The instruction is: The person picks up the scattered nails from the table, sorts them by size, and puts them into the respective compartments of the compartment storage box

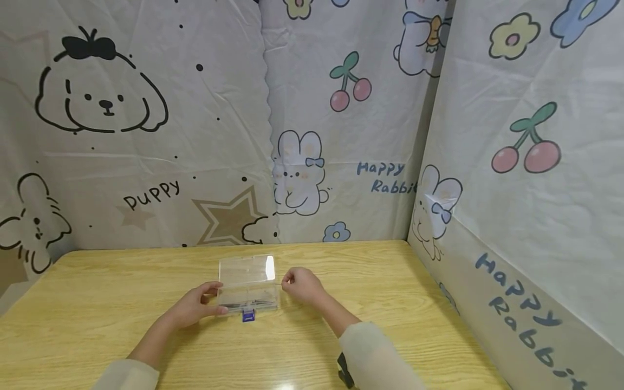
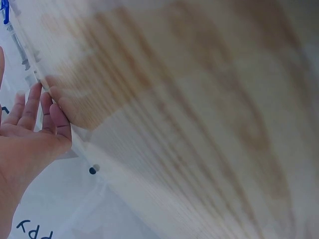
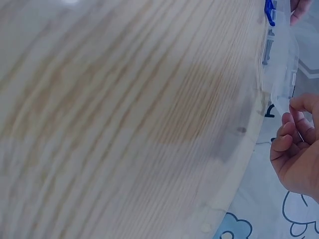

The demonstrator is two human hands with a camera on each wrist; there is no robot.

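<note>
On the table stands a clear plastic box with its transparent lid raised at the back and a blue latch at the front. Thin dark pieces lie along its front inside, too small to identify. My left hand holds the box's left end, thumb at the front corner and fingers at the back. Just off the right end, my right hand has curled fingers, thumb and forefinger close together. In the right wrist view, those fingertips overlap the clear plastic's corner; whether they pinch anything is unclear.
The wood-grain table runs back to a printed cloth. Another cloth hangs along the table's right edge. A small black object shows beside the right sleeve.
</note>
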